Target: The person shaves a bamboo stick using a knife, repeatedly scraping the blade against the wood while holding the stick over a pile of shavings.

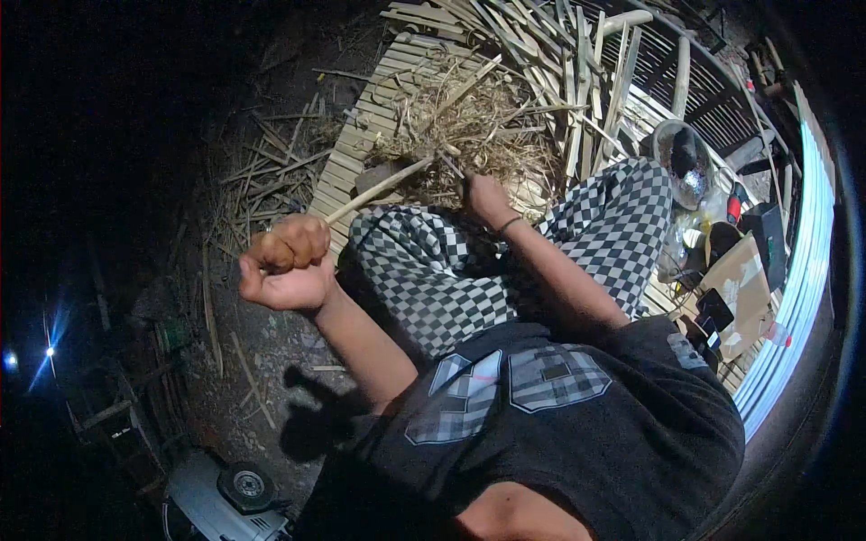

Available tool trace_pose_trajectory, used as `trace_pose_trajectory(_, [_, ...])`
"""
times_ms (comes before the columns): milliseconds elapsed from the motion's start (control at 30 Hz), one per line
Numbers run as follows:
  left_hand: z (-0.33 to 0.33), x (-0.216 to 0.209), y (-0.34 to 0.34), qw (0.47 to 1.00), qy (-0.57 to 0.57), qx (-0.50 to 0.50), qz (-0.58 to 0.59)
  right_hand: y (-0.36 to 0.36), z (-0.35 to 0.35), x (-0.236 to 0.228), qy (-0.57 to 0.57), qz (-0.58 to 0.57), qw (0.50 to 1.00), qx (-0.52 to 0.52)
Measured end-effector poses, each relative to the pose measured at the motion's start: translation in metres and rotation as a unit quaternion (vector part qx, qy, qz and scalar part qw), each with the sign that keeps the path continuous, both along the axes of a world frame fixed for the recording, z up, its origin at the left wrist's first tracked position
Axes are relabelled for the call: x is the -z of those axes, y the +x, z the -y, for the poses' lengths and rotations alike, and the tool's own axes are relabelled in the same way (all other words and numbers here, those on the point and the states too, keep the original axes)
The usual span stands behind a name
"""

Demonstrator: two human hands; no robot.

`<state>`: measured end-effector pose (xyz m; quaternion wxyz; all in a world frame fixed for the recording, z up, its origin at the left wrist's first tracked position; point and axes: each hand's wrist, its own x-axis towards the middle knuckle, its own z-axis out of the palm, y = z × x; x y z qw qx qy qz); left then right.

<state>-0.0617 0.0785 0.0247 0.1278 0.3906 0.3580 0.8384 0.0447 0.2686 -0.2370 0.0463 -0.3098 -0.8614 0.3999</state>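
Observation:
My left hand [287, 264] is closed in a fist around one end of a pale bamboo stick [379, 190]. From that fist the stick slants up and to the right, in front of my left knee. My right hand [490, 200], with a dark band at the wrist, grips what looks like a knife [450, 165]; its handle is mostly hidden by the fingers. The blade meets or nearly meets the stick's far end. Below the stick lies a dark block [383, 178], partly covered. Curly bamboo shavings [487, 126] are heaped just beyond both hands.
I sit cross-legged on a bamboo slat platform [345, 168]. Split bamboo strips [577, 68] pile up at the far right. A clear rounded container [683, 162], cardboard [735, 293] and a corrugated sheet [798, 298] lie right. Scraps [271, 171] litter the dark ground left.

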Motion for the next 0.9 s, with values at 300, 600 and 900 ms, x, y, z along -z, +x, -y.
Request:
trace_pose_trajectory(300, [-0.005,0.005,0.005,0.992,0.005,-0.098,0.081,-0.003,0.012,-0.026,-0.042,-0.056,0.998,-0.011])
trace_pose_trajectory(600, [-0.012,0.002,0.014,0.996,-0.017,-0.076,0.039,0.009,0.052,-0.117,-0.056,-0.143,0.987,-0.053])
trace_pose_trajectory(900, [0.014,0.014,-0.004,0.999,0.031,0.039,0.009,0.005,0.054,-0.129,0.004,-0.135,0.987,-0.092])
